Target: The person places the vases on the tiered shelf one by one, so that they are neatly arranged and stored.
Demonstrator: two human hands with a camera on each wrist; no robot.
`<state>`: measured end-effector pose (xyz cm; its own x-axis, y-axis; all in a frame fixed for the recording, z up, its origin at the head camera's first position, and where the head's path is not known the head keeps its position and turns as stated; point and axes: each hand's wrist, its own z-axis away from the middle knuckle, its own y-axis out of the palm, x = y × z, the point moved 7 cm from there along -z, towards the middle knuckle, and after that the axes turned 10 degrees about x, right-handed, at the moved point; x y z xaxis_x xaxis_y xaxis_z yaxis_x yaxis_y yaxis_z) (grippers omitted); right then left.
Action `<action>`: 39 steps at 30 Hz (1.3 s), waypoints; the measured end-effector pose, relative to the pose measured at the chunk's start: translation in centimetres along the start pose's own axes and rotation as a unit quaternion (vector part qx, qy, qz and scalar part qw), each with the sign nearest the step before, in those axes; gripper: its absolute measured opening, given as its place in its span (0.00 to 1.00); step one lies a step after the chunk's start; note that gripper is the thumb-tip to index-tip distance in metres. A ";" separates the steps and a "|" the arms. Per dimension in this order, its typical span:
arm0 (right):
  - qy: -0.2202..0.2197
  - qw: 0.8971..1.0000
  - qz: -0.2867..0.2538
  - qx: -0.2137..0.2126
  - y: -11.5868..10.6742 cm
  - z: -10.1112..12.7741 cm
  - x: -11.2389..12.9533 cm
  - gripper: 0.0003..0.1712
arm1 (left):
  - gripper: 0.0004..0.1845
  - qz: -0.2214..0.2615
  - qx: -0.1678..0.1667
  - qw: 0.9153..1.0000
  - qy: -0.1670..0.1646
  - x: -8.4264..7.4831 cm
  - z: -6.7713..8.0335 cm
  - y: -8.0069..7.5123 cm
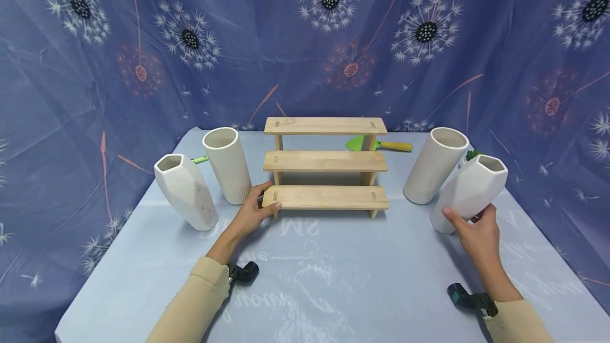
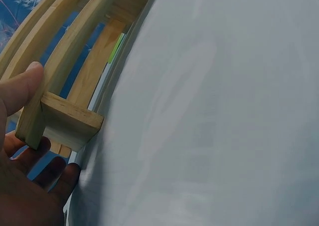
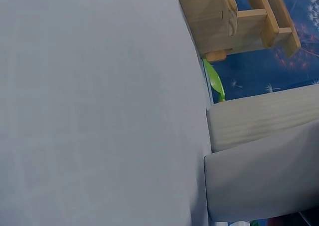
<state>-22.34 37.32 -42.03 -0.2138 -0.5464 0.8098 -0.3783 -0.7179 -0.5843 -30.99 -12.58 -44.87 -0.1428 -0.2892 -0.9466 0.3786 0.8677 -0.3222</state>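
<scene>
A three-tier wooden step shelf (image 1: 325, 161) stands at the middle of the table. With my left hand (image 1: 253, 211) I grip the left end of its lowest step, thumb on top. The left wrist view shows the thumb (image 2: 22, 89) over the board (image 2: 75, 51) and the fingers below it. At the right, my right hand (image 1: 481, 234) holds a white faceted vase (image 1: 469, 187) low on its body, thumb in front and fingers round the right side. In the right wrist view this vase (image 3: 264, 173) appears beside a ribbed one (image 3: 264, 117); the hand is hidden there.
Another ribbed vase (image 1: 229, 168) and a faceted vase (image 1: 187, 192) stand left of the shelf. The right ribbed vase (image 1: 434, 168) stands near the held one. Behind the shelf lies a green trowel with a yellow handle (image 1: 396, 146). Some greenery (image 1: 473, 154) shows behind the right vases.
</scene>
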 end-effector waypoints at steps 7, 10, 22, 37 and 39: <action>-0.002 1.000 -0.001 -0.003 0.0 0.0 0.0 0.48 | 0.39 0.009 0.004 1.000 -0.004 -0.1 0.1 0.1; -0.002 1.000 -0.003 -0.004 0.0 0.0 -0.1 0.48 | 0.39 0.016 0.006 1.000 -0.006 -0.6 0.2 0.2; 0.008 1.000 -0.007 -0.006 -0.1 0.0 -0.3 0.49 | 0.39 0.003 0.005 1.000 -0.003 -0.1 0.1 0.3; -0.018 0.999 -0.041 -0.009 0.1 1.1 1.3 0.47 | 0.38 -0.007 0.004 1.000 -0.006 0.1 -0.1 0.2; -0.021 0.999 -0.044 -0.002 0.2 1.4 1.8 0.47 | 0.38 -0.009 0.005 1.000 -0.005 0.1 -0.1 0.3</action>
<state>-21.57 35.60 -40.82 -0.1422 -0.4992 0.8548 -0.3972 -0.7622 -0.5112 -31.01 -12.32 -45.04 -0.1399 -0.3087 -0.9408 0.3846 0.8586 -0.3389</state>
